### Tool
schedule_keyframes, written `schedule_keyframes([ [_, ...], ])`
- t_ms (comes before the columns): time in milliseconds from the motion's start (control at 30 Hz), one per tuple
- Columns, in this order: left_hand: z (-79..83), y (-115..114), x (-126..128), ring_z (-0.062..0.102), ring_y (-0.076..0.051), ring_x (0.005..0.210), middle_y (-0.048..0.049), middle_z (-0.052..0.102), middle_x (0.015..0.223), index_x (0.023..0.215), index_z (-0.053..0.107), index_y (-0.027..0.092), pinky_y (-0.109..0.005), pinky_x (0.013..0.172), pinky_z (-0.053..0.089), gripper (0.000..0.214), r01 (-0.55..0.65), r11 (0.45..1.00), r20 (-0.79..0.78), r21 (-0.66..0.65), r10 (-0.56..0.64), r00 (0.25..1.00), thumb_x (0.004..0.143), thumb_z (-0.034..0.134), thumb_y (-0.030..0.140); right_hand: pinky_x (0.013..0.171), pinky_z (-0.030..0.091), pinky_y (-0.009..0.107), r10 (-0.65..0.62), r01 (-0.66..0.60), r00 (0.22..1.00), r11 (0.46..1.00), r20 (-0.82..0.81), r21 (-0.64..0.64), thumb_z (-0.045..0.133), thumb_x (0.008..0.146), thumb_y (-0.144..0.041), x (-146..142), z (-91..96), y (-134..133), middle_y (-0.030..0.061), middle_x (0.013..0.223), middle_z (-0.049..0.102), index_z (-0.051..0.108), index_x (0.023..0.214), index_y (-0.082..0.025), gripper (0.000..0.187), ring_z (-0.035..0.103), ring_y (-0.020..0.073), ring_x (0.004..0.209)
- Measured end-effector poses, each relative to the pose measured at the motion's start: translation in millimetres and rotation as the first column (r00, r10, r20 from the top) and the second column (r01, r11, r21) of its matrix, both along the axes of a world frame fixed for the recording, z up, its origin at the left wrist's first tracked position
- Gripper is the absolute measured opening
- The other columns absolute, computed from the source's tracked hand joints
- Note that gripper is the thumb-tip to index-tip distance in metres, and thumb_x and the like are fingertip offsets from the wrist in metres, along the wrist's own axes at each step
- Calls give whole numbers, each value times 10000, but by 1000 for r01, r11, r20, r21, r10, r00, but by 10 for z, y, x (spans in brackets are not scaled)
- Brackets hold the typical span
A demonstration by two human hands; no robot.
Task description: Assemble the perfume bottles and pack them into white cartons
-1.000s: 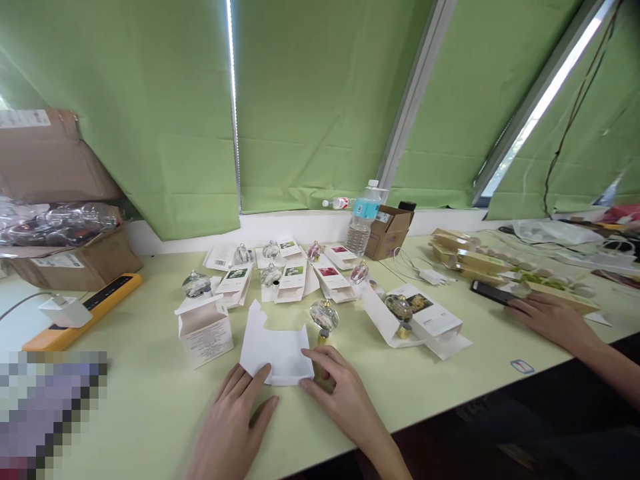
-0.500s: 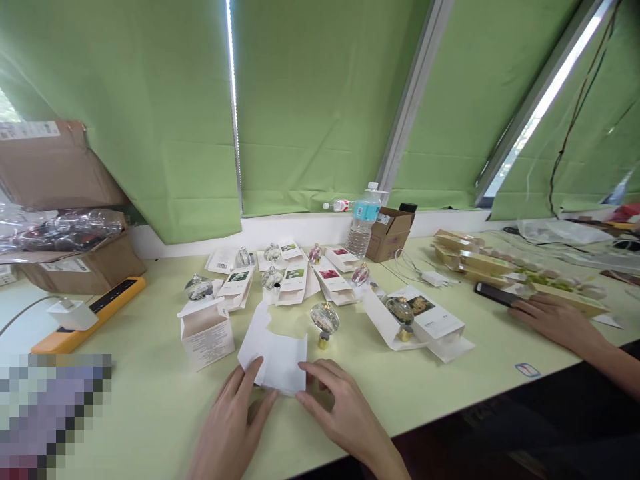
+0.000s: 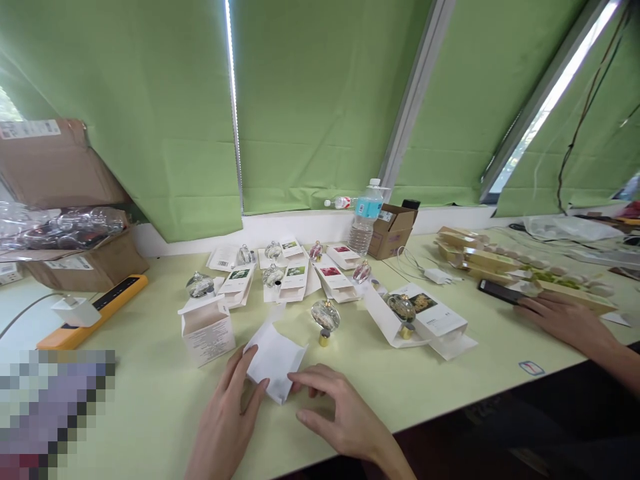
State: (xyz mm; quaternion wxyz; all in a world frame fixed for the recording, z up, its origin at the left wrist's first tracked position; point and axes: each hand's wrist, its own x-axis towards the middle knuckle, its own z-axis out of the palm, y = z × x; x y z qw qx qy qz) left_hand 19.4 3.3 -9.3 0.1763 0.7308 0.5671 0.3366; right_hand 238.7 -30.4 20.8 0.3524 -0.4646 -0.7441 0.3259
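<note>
A folded white paper sheet (image 3: 275,363) lies tilted on the pale green table top (image 3: 150,320), pinched at its left edge by my left hand (image 3: 225,420). My right hand (image 3: 340,417) rests its fingertips against the paper's lower right edge, with the fingers curved and no firm grip showing. Just beyond the paper stands a glass perfume bottle with a gold cap (image 3: 325,319). An open white carton (image 3: 207,330) sits to the left of it. A second glass bottle (image 3: 401,312) lies on an opened carton to the right.
Several more glass bottles and printed cartons stand in rows farther back. A co-worker's hand (image 3: 565,320) rests near a phone (image 3: 497,291) at the right. A water bottle (image 3: 363,220), cardboard boxes (image 3: 55,167) and a yellow power strip (image 3: 95,310) line the table.
The white paper is folded narrower and tilted up at my left hand. My right hand has moved left from the table onto the paper's edge. The view has shifted slightly.
</note>
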Motion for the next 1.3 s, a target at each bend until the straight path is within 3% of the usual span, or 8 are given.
schedule_keyframes([
  [133, 44, -17, 4, 559, -238, 1178, -34, 519, 1351, 1255, 452, 334, -405, 888, 524, 358, 28, 999, 49, -22, -27, 998, 905, 444, 409, 822, 491, 307, -24, 24, 1000, 1000, -18, -21, 665, 781, -225, 6, -30, 5, 56, 1136, 612, 618, 1207, -251, 429, 578, 177, 859],
  [267, 99, -28, 9, 631, -258, 1055, -64, 623, 1198, 1163, 478, 286, -398, 796, 540, 325, 23, 996, 116, -91, -13, 993, 876, 480, 438, 788, 497, 315, -84, 84, 996, 996, -40, -8, 639, 807, -240, 4, -84, 32, 62, 1092, 622, 593, 1227, -236, 422, 570, 175, 811],
  [533, 164, -39, 27, 613, -284, 1089, -75, 653, 1129, 1112, 457, 265, -434, 845, 506, 366, 20, 982, 211, -186, 20, 977, 822, 530, 475, 754, 510, 296, -169, 168, 980, 986, -102, -16, 573, 853, -237, -18, -120, 73, 53, 1057, 607, 515, 1304, -234, 454, 563, 157, 784],
  [700, 121, -25, 55, 621, -305, 1069, -95, 657, 1093, 1112, 426, 248, -497, 864, 499, 394, 1, 989, 308, -146, 44, 950, 807, 555, 462, 774, 515, 305, -194, 194, 976, 981, -98, -17, 568, 854, -248, -21, -115, 65, 60, 1054, 607, 529, 1287, -223, 436, 577, 162, 789],
  [800, 73, -10, 49, 643, -289, 1026, -116, 642, 1140, 1243, 343, 245, -499, 863, 511, 534, 1, 995, 360, -98, 34, 932, 804, 575, 441, 783, 517, 310, -193, 193, 977, 981, -85, -11, 559, 856, -247, -26, -111, 67, 70, 1053, 615, 574, 1232, -204, 378, 585, 168, 792],
  [967, 35, -15, 13, 600, -261, 1124, -102, 564, 1311, 1398, 219, 293, -480, 928, 482, 619, 65, 993, 253, -98, -38, 967, 863, 509, 408, 776, 518, 314, -192, 192, 979, 981, -63, -1, 552, 860, -252, -35, -90, 73, 76, 1032, 629, 602, 1193, -195, 342, 590, 176, 791],
  [1200, 44, -48, 32, 575, -245, 1167, -38, 569, 1323, 1327, 390, 315, -417, 900, 509, 468, 42, 995, 133, -86, -30, 991, 880, 473, 426, 773, 521, 311, -199, 200, 977, 980, -73, -4, 548, 861, -249, -33, -96, 62, 74, 1047, 634, 592, 1214, -199, 359, 597, 175, 796],
  [1300, 38, -47, 35, 569, -252, 1175, -38, 557, 1334, 1336, 385, 320, -415, 896, 513, 491, 68, 992, 85, -103, -60, 995, 872, 491, 442, 773, 520, 315, -211, 212, 975, 977, -74, -1, 551, 856, -253, -26, -109, 64, 76, 1055, 639, 579, 1236, -199, 384, 599, 177, 795],
])
